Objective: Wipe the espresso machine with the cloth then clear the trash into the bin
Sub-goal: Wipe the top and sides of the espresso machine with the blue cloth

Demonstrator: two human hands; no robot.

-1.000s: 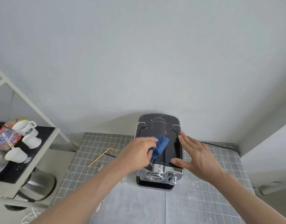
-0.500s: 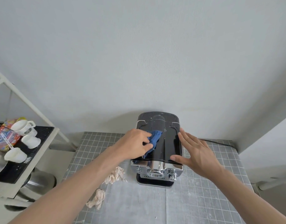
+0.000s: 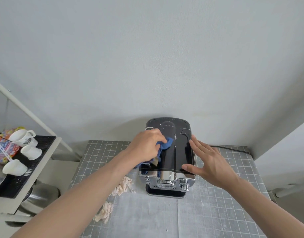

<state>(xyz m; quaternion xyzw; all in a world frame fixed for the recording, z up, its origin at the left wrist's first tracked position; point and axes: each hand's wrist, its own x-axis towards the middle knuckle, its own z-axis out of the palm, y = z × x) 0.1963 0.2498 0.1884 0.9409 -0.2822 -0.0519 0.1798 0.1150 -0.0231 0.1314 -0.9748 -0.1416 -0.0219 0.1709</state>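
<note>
Fingers of the left hand [image 3: 146, 147] curl around the blue cloth [image 3: 165, 145] atop the black espresso machine [image 3: 171, 152] at frame centre, while the right hand [image 3: 208, 163] lies flat, fingers spread, on its right edge. Crumpled tissue scraps [image 3: 121, 186] litter the grey gridded mat [image 3: 216, 212] lower left of the machine; a plain pale wall [image 3: 147, 57] fills the upper frame, and white cups [image 3: 24, 138] sit on a shelf at far left.

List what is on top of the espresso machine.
On the espresso machine: the blue cloth, pressed by the left hand; the right hand rests flat on its right edge. The surface under them is hidden.
</note>
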